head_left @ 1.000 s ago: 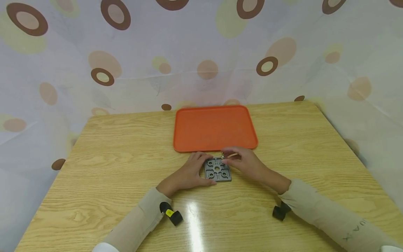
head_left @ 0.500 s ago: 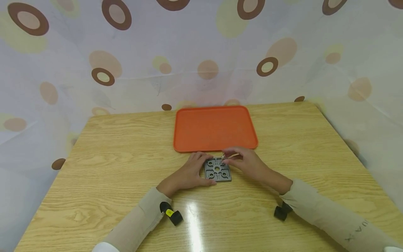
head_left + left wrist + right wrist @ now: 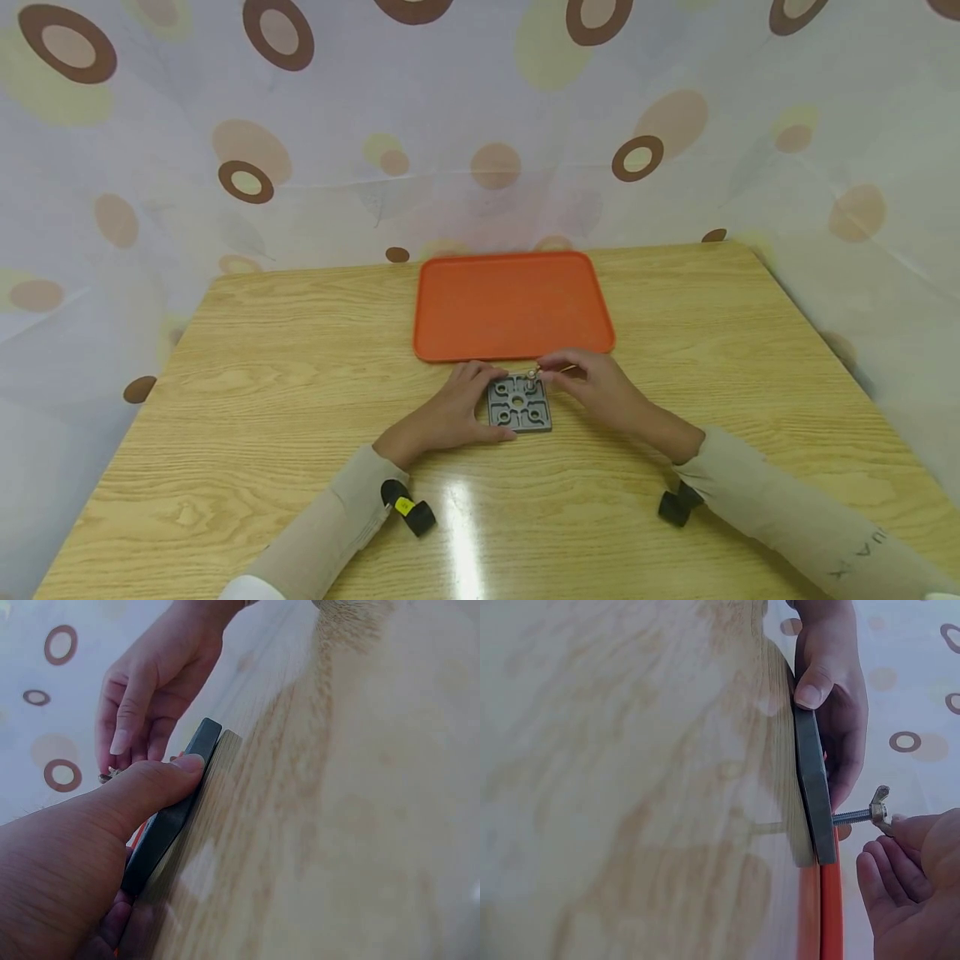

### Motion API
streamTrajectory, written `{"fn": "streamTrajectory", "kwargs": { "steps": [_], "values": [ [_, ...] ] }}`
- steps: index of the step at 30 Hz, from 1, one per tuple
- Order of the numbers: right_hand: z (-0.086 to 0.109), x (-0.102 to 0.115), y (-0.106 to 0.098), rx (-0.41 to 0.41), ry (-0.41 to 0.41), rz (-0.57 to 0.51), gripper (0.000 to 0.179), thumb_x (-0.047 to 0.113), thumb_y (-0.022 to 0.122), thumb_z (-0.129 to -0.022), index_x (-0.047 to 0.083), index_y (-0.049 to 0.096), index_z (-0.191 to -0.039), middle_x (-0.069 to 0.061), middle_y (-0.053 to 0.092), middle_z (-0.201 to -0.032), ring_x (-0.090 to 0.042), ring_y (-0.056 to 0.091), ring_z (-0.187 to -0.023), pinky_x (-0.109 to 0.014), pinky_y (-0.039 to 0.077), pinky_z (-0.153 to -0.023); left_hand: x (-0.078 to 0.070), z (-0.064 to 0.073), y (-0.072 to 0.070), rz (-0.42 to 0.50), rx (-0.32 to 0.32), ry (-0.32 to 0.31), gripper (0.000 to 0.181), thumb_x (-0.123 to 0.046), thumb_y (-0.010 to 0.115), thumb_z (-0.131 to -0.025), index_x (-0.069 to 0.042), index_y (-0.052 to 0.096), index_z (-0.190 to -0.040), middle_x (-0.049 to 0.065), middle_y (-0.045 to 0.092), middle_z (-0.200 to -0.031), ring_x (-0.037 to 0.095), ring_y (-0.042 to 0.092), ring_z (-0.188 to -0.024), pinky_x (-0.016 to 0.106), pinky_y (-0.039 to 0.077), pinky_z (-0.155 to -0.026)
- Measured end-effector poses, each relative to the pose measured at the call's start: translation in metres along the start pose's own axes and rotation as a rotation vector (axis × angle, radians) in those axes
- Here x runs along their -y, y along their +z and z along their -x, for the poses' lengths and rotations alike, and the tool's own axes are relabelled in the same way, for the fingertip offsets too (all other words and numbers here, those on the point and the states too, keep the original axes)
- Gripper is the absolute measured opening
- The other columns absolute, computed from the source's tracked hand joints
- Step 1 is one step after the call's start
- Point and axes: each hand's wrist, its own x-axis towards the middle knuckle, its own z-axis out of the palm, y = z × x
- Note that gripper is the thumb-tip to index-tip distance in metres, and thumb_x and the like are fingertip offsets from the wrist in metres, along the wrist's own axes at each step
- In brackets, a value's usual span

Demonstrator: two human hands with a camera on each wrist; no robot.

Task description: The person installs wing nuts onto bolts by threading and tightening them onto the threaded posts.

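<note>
A square grey metal plate with several round holes lies on the table. My left hand grips it from the left, thumb along the near edge and fingers at the far edge. From its back right corner rises a threaded bolt, with a brass-coloured wing nut high on its thread. My right hand pinches one wing of the nut between thumb and fingertips. Bare thread shows between the nut and the plate in the right wrist view. The bolt's lower end is hidden by the plate.
An orange tray lies flat right behind the plate and the hands. The wood-grain table reaches back to a patterned cloth. A black wrist camera hangs under the right sleeve.
My right hand has drifted slightly to the right, and its fingers have shifted around the wing nut, leaving more of the nut in sight. The left hand and the plate have stayed put.
</note>
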Motion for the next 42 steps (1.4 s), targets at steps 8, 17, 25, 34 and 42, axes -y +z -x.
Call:
{"fn": "streamTrajectory", "kwargs": {
  "steps": [8, 17, 25, 34, 42],
  "values": [
    [0.001, 0.008, -0.001, -0.006, 0.018, 0.000, 0.018, 0.010, 0.062, -0.089, 0.002, 0.066, -0.105, -0.003, 0.066, -0.101, -0.017, 0.061, -0.095, -0.030, 0.049, -0.080, 0.000, 0.000, 0.000, -0.009, 0.005, 0.000, 0.086, -0.062, 0.068, -0.072, -0.016, 0.038, -0.138, -0.003, 0.038, -0.127, 0.013, 0.030, -0.115, 0.035, 0.033, -0.096],
    [0.003, 0.045, -0.007, 0.007, 0.040, 0.021, 0.016, 0.002, 0.059, -0.089, -0.006, 0.065, -0.102, -0.015, 0.066, -0.098, -0.027, 0.062, -0.092, -0.035, 0.049, -0.078, 0.000, 0.000, 0.000, -0.003, 0.012, -0.004, 0.086, -0.061, 0.069, -0.072, -0.017, 0.037, -0.138, -0.003, 0.037, -0.128, 0.013, 0.030, -0.116, 0.035, 0.033, -0.097],
    [0.002, 0.038, -0.004, 0.010, 0.057, 0.023, 0.014, 0.003, 0.060, -0.089, -0.004, 0.067, -0.099, -0.015, 0.066, -0.096, -0.026, 0.062, -0.088, -0.035, 0.049, -0.076, 0.000, 0.000, 0.000, 0.001, 0.021, -0.013, 0.086, -0.061, 0.068, -0.071, -0.017, 0.036, -0.139, -0.004, 0.036, -0.128, 0.013, 0.029, -0.116, 0.034, 0.033, -0.097],
    [0.001, 0.006, 0.000, 0.001, 0.064, -0.002, 0.017, 0.013, 0.064, -0.088, 0.005, 0.068, -0.103, -0.004, 0.066, -0.100, -0.017, 0.062, -0.091, -0.030, 0.050, -0.077, -0.001, 0.000, -0.001, 0.005, 0.015, -0.005, 0.087, -0.061, 0.068, -0.072, -0.017, 0.036, -0.139, -0.003, 0.037, -0.128, 0.014, 0.030, -0.116, 0.036, 0.033, -0.096],
    [0.000, 0.005, 0.003, 0.012, 0.048, -0.011, 0.025, 0.018, 0.066, -0.086, 0.005, 0.066, -0.108, -0.003, 0.065, -0.105, -0.016, 0.061, -0.096, -0.031, 0.049, -0.080, -0.001, 0.000, 0.000, -0.004, 0.014, -0.009, 0.087, -0.060, 0.069, -0.071, -0.016, 0.037, -0.139, -0.003, 0.037, -0.128, 0.013, 0.030, -0.116, 0.035, 0.033, -0.097]
  ]
}}
